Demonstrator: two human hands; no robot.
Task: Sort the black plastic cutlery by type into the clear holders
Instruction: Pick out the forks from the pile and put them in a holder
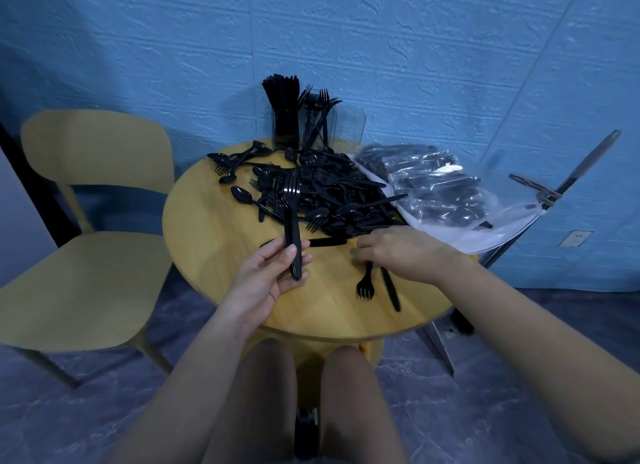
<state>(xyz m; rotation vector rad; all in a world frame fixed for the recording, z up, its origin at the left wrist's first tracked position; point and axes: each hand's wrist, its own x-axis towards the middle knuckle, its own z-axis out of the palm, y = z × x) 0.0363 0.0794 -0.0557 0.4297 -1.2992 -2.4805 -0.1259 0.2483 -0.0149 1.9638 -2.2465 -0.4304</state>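
Round wooden bench [214, 256], seen from above and behind the hands. The left hand [266, 273] is closed on a small bunch of black plastic forks [291, 218] — glossy, slim-handled, stacked face to face, handle ends pinched between thumb and fingers. Their long axis runs nearly straight away from the person, tines up and pointing toward the far side of the bench, handle butts low by the palm. The right hand [398, 252] lies palm down at the near edge of the loose cutlery pile [329, 193], fingers curled toward the bench; whether it grips anything cannot be told. From under it a single fork [365, 283] sticks out, long axis toward the person, tines nearest the bench's front edge; just beside it a knife [391, 290] lies slightly angled, its end also pointing toward the person. Another knife [325, 242] lies crosswise between the two hands. The pile is a tangle of forks and spoons pointing every way, spread over the middle and back of the bench. At the far rim stand the clear holders [346, 124] — one packed tight with upright black handles [280, 96], the next with forks [317, 107] standing tines up and fanned. A clear plastic bag of cutlery [440, 190] sits to the right. A yellow chair [86, 221] stands to the left.
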